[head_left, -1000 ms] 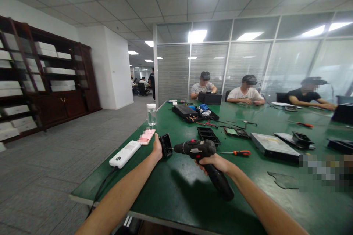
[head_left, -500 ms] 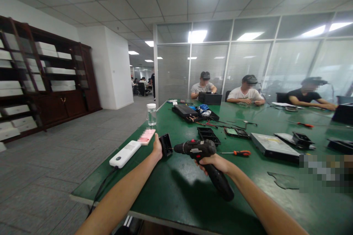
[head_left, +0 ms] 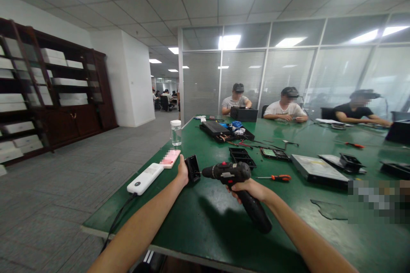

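In the head view, your left hand (head_left: 183, 174) has a black plastic housing (head_left: 193, 168) in its grip, your right hand (head_left: 248, 190) wraps its grip around a cordless drill (head_left: 228, 172), bit just beside that housing, and green worktop (head_left: 192, 217) stretches below the drill to its near edge.

No readable text. Pale patch (head_left: 227, 175) on drill (head_left: 239, 171), top of silver box (head_left: 317, 168): any lettering too small.
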Motion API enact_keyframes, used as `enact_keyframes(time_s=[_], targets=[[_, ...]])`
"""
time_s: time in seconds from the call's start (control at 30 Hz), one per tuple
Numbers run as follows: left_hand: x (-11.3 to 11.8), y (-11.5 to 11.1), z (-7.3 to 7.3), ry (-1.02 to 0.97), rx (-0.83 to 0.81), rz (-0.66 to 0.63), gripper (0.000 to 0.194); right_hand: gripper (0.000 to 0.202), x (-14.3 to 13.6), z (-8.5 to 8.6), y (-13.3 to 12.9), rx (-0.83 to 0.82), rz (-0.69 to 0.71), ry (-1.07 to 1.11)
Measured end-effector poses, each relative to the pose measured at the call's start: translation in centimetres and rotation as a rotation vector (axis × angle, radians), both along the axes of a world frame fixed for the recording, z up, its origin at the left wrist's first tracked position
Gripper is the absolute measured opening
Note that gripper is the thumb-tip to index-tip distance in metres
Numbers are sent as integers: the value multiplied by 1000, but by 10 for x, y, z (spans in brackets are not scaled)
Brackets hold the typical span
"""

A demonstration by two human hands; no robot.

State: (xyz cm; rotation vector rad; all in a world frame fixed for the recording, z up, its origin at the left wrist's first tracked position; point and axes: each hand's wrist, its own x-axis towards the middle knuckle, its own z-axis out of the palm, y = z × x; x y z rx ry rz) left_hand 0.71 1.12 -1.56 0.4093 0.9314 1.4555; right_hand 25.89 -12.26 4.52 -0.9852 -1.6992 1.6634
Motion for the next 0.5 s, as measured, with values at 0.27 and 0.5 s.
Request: enact_keyframes(time_s=[0.27, 0.5], targets=[[0, -2, 1, 64, 33, 12, 55, 27, 1, -1, 1, -17, 0, 11], [0, -2, 2, 81, 54, 11, 56, 28, -1, 0, 1, -37, -21, 2]])
